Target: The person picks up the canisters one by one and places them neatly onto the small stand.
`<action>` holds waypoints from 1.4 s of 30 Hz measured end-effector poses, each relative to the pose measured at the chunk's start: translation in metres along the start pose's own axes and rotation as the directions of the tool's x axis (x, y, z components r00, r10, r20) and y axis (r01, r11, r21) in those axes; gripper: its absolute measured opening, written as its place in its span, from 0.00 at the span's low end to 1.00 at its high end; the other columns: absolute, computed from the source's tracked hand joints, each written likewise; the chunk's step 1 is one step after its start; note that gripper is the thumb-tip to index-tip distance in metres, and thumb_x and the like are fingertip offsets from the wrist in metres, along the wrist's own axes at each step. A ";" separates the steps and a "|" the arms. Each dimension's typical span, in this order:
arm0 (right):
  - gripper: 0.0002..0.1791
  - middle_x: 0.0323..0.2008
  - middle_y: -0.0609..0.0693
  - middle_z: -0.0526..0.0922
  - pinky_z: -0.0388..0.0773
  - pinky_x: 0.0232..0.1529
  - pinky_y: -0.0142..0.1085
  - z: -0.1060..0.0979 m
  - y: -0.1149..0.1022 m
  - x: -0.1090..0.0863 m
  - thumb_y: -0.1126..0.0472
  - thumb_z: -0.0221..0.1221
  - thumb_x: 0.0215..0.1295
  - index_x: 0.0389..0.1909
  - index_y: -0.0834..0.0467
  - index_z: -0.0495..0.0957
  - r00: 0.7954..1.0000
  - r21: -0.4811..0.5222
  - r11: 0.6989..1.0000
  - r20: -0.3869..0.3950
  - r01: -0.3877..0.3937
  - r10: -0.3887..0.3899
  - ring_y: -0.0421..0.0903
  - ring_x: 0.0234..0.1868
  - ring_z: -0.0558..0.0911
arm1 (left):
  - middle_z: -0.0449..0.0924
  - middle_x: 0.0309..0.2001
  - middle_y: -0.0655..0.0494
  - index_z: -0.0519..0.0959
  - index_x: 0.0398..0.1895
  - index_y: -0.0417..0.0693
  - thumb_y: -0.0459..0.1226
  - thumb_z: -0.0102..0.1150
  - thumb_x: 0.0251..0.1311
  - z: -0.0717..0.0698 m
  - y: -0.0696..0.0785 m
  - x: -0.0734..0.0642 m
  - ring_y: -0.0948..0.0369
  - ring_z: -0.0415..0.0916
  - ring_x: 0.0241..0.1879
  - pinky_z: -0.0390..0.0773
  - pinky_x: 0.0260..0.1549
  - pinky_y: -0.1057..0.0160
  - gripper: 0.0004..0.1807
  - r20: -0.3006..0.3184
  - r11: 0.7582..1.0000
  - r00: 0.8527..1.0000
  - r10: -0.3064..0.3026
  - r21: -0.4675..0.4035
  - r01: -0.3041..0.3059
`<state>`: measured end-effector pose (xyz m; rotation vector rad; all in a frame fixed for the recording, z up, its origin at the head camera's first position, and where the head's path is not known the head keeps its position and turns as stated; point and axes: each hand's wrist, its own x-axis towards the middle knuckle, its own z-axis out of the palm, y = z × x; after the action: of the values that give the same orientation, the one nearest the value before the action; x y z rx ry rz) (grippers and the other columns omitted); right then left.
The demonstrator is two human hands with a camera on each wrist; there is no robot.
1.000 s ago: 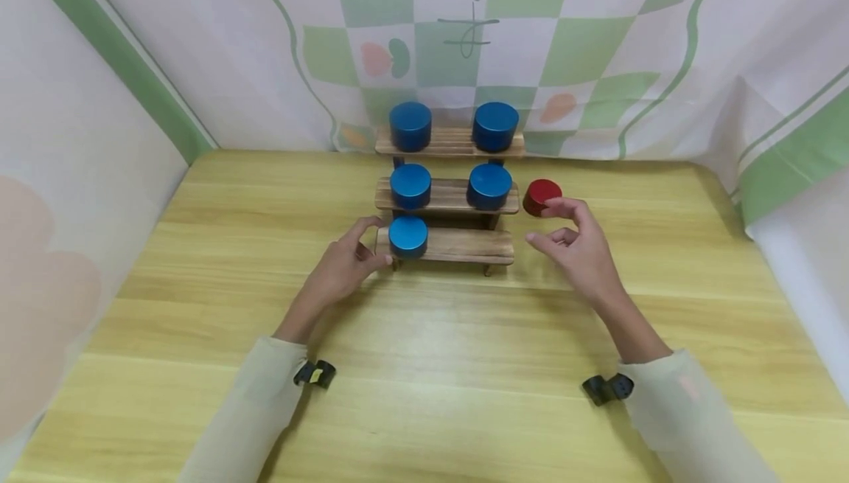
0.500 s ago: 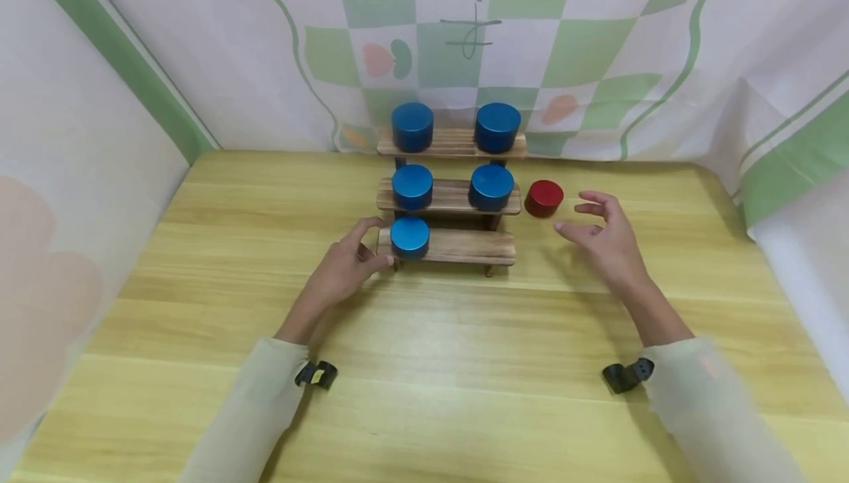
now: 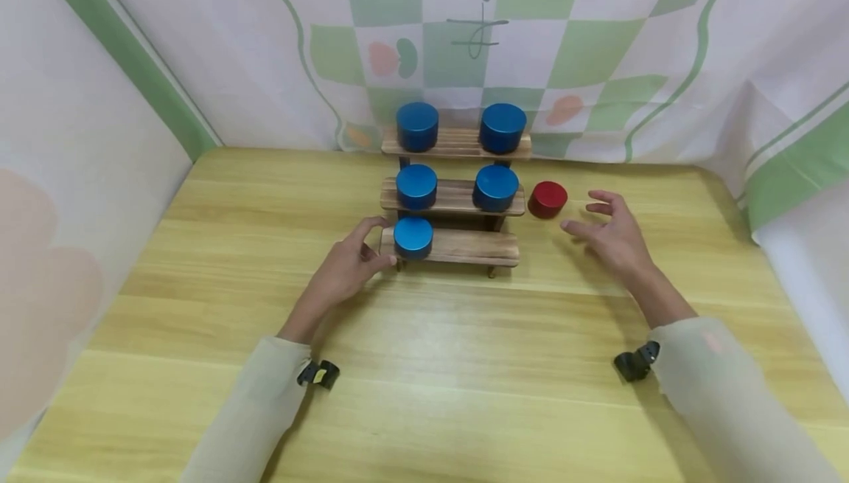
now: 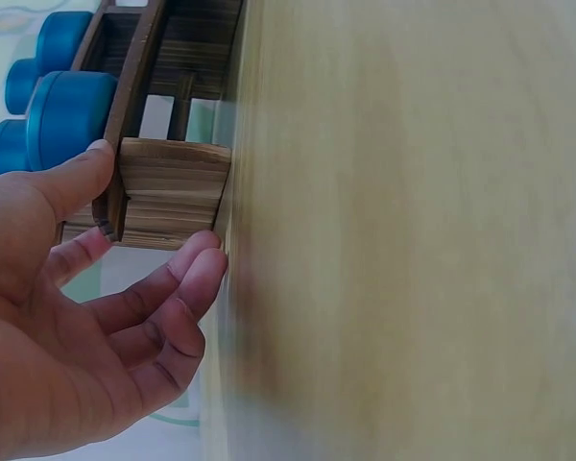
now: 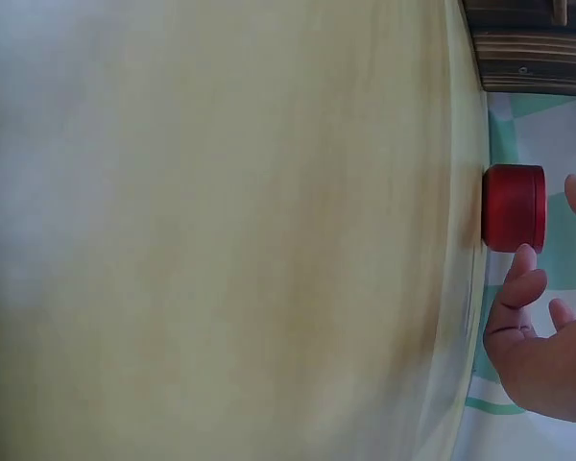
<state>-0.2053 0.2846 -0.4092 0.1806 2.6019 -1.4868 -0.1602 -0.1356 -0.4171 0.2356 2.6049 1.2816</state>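
Note:
A three-step wooden display stand holds several round blue tins. One blue tin sits at the left end of its lowest step, beside my left hand. That hand's thumb and forefinger grip the step's left end, thumb at the front edge, while the other fingers curl loosely below. On the table, just right of the stand, stands a red tin with a lid seam visible in the right wrist view. My right hand hovers to the right of the red tin, fingers spread apart, holding nothing.
Two blue tins stand on the top step, left and right; two more on the middle step, left and right. A checked curtain hangs close behind the stand. The wooden table stretches out in front.
My right hand has drawn back from beside the red tin toward the right, its fingers parting from it. The left hand stays at the stand's lowest step; the tins keep their places.

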 end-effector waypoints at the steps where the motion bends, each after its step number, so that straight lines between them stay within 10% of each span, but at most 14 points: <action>1: 0.51 0.72 0.65 0.57 0.77 0.41 0.29 0.000 0.000 0.001 0.49 0.66 0.66 0.79 0.58 0.45 1.000 0.004 1.000 0.004 -0.004 0.004 0.58 0.60 0.70 | 0.81 0.35 0.51 0.64 0.70 0.62 0.44 0.62 0.69 0.000 0.000 0.000 0.54 0.77 0.33 0.77 0.28 0.58 0.30 0.000 1.000 1.000 -0.001 -0.001 0.001; 17: 0.51 0.72 0.64 0.55 0.75 0.36 0.29 0.006 0.002 0.024 0.54 0.66 0.67 0.79 0.58 0.42 0.994 0.157 0.984 0.074 -0.090 0.079 0.35 0.36 0.77 | 0.80 0.33 0.51 0.63 0.70 0.63 0.45 0.62 0.69 0.002 -0.001 -0.002 0.54 0.75 0.30 0.76 0.26 0.58 0.30 0.014 1.000 1.000 -0.013 0.008 0.013; 42: 0.42 0.64 0.61 0.63 0.73 0.32 0.30 0.028 -0.017 0.042 0.58 0.67 0.66 0.75 0.59 0.56 0.995 0.137 0.986 0.043 -0.091 0.086 0.45 0.38 0.73 | 0.79 0.31 0.49 0.63 0.70 0.63 0.45 0.62 0.69 -0.001 0.000 0.000 0.54 0.74 0.27 0.75 0.25 0.59 0.30 0.009 1.000 1.000 -0.003 -0.004 0.003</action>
<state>-0.2481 0.2529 -0.4162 0.2774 2.4290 -1.6242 -0.1603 -0.1362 -0.4170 0.2364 2.5938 1.2821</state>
